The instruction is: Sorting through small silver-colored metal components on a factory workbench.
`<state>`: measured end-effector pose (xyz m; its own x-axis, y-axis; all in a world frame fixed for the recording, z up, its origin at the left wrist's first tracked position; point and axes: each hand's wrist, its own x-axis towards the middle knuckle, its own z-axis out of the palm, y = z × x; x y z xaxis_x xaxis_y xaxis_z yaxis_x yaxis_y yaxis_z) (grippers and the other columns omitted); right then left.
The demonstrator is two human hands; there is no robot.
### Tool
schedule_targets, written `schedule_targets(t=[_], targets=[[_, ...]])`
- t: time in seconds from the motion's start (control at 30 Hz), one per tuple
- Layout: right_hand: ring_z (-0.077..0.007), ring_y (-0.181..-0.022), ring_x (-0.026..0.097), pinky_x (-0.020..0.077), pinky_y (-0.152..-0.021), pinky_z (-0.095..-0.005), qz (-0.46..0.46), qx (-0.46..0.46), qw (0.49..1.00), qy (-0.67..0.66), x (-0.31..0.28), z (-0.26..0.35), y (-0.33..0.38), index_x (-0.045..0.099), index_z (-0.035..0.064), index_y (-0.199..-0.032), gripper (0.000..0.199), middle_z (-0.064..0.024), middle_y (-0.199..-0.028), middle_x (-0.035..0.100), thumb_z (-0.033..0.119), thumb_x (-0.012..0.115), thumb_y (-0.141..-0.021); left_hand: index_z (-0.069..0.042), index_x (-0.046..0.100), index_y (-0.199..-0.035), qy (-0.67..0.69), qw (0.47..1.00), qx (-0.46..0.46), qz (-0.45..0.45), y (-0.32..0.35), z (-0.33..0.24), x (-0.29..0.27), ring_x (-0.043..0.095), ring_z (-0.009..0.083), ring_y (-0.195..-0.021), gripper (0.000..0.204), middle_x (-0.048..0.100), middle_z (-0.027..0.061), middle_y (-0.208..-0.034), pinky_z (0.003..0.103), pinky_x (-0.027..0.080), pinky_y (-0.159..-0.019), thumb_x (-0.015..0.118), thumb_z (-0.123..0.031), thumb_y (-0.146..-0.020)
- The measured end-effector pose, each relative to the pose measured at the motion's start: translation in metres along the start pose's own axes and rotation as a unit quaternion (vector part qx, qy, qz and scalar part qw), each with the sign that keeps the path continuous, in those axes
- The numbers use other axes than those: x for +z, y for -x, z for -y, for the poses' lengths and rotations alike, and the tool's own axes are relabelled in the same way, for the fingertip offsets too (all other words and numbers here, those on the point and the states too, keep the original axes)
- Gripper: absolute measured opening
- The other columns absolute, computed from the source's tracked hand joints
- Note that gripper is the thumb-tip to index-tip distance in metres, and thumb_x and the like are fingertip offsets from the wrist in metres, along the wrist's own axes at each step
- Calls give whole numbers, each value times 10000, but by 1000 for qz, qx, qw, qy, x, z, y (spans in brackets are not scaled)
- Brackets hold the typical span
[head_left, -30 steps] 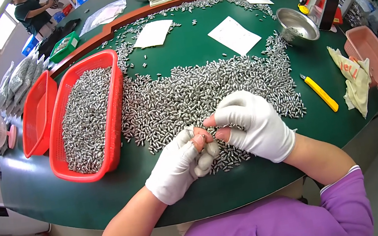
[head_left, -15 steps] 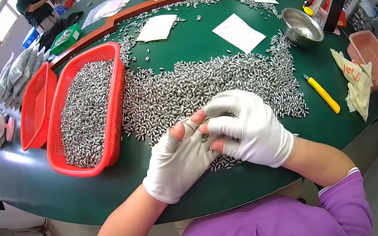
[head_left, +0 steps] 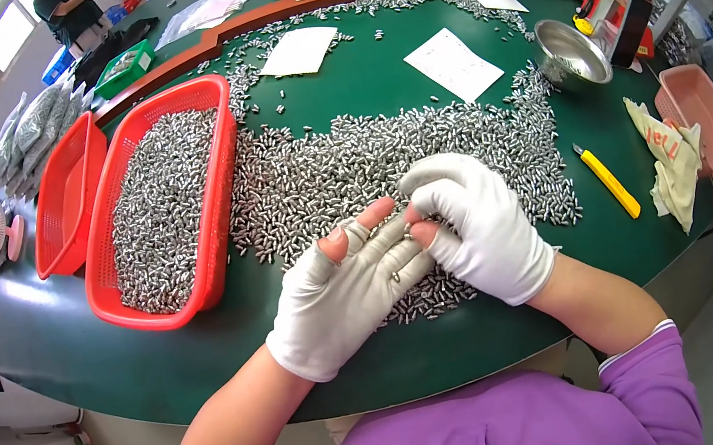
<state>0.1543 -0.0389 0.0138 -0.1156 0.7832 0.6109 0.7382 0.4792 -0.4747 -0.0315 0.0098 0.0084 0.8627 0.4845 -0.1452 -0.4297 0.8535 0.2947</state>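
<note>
My left hand, in a white glove with bare fingertips, lies palm up over the near edge of a wide pile of small silvery metal parts on the green table. A few of these parts rest on its fingers. My right hand, in a full white glove, is curled, and its pinched fingertips touch the left fingertips. Whatever they pinch is hidden.
A red basket full of the same parts stands left of the pile, with a second red basket beside it. A yellow knife, cloth, pink tray, steel bowl and white papers lie to the right and behind.
My left hand has turned palm up and spread flat with parts on it. My right hand has shifted slightly right and its fingertips now meet the left fingertips.
</note>
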Motion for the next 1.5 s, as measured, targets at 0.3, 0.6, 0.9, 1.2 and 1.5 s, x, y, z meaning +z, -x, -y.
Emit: schedule_targets(t=[0.3, 0.6, 0.9, 1.2, 1.5], targets=[[-312, -904, 600, 501, -770, -408, 17, -74, 997, 28, -7, -1, -11, 648, 61, -958, 330, -122, -1011, 602, 112, 711, -638, -44, 435, -1296, -43, 999, -3, -2, -1, 3, -3, 410, 242, -1259, 676, 417, 126, -1349, 409, 306, -1102, 712, -419, -807], [-296, -811, 613, 506, -708, -388, 6, -69, 997, 39, -4, -13, -7, 642, 36, -896, 234, -109, -909, 622, 78, 683, -670, -42, 373, -1325, -88, 996, 6, -2, -3, 2, -1, 352, 281, -1329, 794, 378, 124, -1379, 420, 269, -1138, 700, -521, -782], [-303, -857, 618, 511, -715, -411, 41, -91, 995, -12, 1, -4, -9, 651, 65, -842, 258, -99, -909, 616, 130, 733, -606, -43, 433, -1302, -122, 992, -15, 9, -1, 7, 1, 410, 223, -1280, 771, 466, 107, -1310, 407, 271, -1128, 661, -570, -789], [-334, -869, 621, 509, -719, -417, 8, -73, 997, 17, -3, -3, -10, 610, 54, -768, 215, -115, -924, 629, 66, 734, -593, -13, 414, -1303, -57, 998, -22, 15, 0, 3, 1, 405, 244, -1287, 762, 446, 115, -1328, 406, 296, -1124, 680, -520, -800], [-309, -801, 608, 498, -678, -407, 64, -78, 993, -53, 5, 9, -5, 587, 59, -741, 230, -91, -845, 611, 93, 753, -586, -78, 410, -1298, -83, 996, 30, 15, -2, 1, -7, 443, 239, -1221, 708, 413, 121, -1352, 378, 375, -1021, 681, -510, -807]])
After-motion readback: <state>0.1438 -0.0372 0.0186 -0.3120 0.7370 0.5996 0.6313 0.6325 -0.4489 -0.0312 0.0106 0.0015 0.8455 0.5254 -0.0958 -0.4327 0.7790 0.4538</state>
